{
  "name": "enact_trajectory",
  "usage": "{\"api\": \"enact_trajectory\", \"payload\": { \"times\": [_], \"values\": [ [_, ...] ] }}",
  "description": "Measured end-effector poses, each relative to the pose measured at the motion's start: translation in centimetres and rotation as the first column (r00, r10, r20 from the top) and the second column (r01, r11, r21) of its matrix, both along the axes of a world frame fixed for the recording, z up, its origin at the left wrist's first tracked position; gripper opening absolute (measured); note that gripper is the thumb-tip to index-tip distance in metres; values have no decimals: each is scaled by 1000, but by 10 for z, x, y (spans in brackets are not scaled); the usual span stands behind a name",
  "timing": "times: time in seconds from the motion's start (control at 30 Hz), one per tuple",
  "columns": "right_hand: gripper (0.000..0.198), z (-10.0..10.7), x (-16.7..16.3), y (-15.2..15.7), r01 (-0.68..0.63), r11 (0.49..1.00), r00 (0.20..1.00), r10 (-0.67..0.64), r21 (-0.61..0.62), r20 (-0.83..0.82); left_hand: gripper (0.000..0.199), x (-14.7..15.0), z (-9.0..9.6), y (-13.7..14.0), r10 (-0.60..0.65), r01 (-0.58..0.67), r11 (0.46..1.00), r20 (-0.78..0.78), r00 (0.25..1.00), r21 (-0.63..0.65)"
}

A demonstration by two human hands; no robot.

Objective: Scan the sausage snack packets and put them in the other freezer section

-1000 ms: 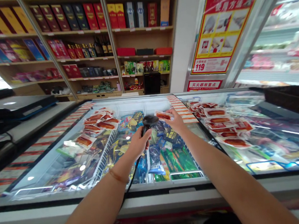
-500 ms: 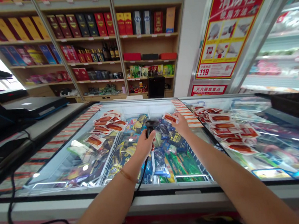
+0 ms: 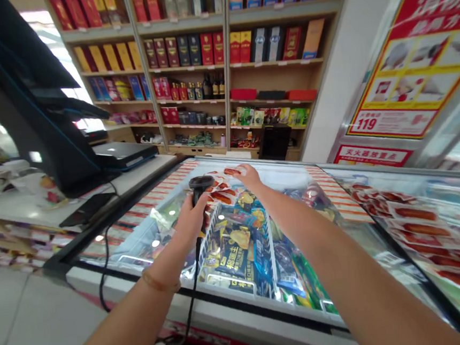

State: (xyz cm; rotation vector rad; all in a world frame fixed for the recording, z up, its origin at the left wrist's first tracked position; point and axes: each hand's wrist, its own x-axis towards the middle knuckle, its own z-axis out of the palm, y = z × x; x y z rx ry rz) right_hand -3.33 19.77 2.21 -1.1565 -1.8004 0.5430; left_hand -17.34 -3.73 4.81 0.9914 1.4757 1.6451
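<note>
My left hand (image 3: 191, 216) is wrapped round the handle of a black barcode scanner (image 3: 201, 183), its cable hanging down over the freezer's front edge. My right hand (image 3: 249, 176) reaches across the glass and pinches a sausage pack (image 3: 232, 171), reddish-brown in clear-and-white wrapping. That pack is at the far side of a pile of similar sausage packs (image 3: 223, 196) lying on the glass; whether it touches them I cannot tell. The scanner's head hides part of this pile. A second group of sausage packs (image 3: 422, 228) lies to the right.
Under the glass lid of the chest freezer (image 3: 229, 164), bagged frozen goods (image 3: 237, 250) fill wire baskets. A point-of-sale machine (image 3: 43, 113) and a flat black device (image 3: 125, 152) occupy the left counter. Shelves of boxes (image 3: 191, 49) line the back wall.
The view has swung left. My right hand has carried the sausage pack from the middle of the glass leftward to the left pile. The scanner in my left hand has also shifted left.
</note>
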Motion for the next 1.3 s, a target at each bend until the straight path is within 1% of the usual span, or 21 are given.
{"api": "enact_trajectory", "payload": {
  "times": [0.1, 0.2, 0.27, 0.33, 0.4, 0.47, 0.57, 0.67, 0.83, 0.9, 0.97, 1.07, 1.13, 1.17, 1.2, 1.23, 1.3],
  "values": [
    [37, -3, -44, 10, -56, 997, 998, 56, -49, 1, 44, -27, 0, -14, 55, -55, 998, 24, 998, 1],
    [36, -14, -64, 20, -49, 992, 998, 46, -112, -31, 46, -41, 0, -20, 81, -80, 997, 31, 996, -11],
    [33, -22, -65, 27, -56, 990, 996, 47, -127, -72, 46, -45, -1, -20, 80, -79, 997, 30, 996, -14],
    [30, -28, -58, 32, -93, 990, 991, 82, -104, -101, 45, -43, -2, -16, 64, -64, 998, 32, 997, -12],
    [30, -29, -45, 34, -123, 991, 988, 117, -57, -104, 44, -36, -2, -10, 46, -46, 999, 36, 998, -7],
    [31, -29, -26, 34, -127, 992, 989, 126, -14, -78, 44, -25, -3, -4, 26, -26, 1000, 42, 999, -4],
    [28, -27, 20, 27, -115, 993, 993, 116, 9, -18, 43, 0, -4, 7, -31, 31, 1000, 48, 998, -4],
    [25, -32, 81, 10, -69, 997, 997, 68, 26, 34, 44, 34, -9, 20, -102, 101, 995, 57, 993, 6],
    [25, -44, 196, -37, 73, 992, 981, -90, 101, 170, 44, 109, -18, 36, -248, 248, 969, 66, 967, 11],
    [26, -43, 244, -60, 122, 984, 960, -150, 132, 236, 42, 138, -23, 38, -309, 309, 951, 61, 949, 2],
    [26, -38, 294, -82, 153, 973, 932, -199, 171, 304, 42, 159, -31, 39, -354, 354, 935, 40, 934, -2],
    [28, -25, 369, -113, 229, 947, 858, -305, 224, 412, 44, 173, -45, 39, -408, 408, 913, -17, 913, 9],
    [30, -15, 415, -130, 295, 929, 787, -369, 223, 495, 46, 171, -52, 38, -438, 439, 899, -61, 897, 6],
    [31, -10, 435, -138, 344, 913, 736, -407, 220, 540, 48, 169, -54, 37, -450, 451, 892, -76, 890, -3],
    [31, -6, 453, -144, 415, 885, 671, -453, 210, 587, 49, 166, -56, 37, -459, 460, 888, -83, 884, -13],
    [30, -3, 467, -149, 463, 865, 612, -470, 193, 636, 50, 163, -56, 36, -465, 465, 885, -82, 881, -21],
    [27, 0, 487, -155, 529, 837, 522, -449, 137, 725, 50, 158, -56, 35, -468, 467, 884, -67, 881, -26]
  ]
}}
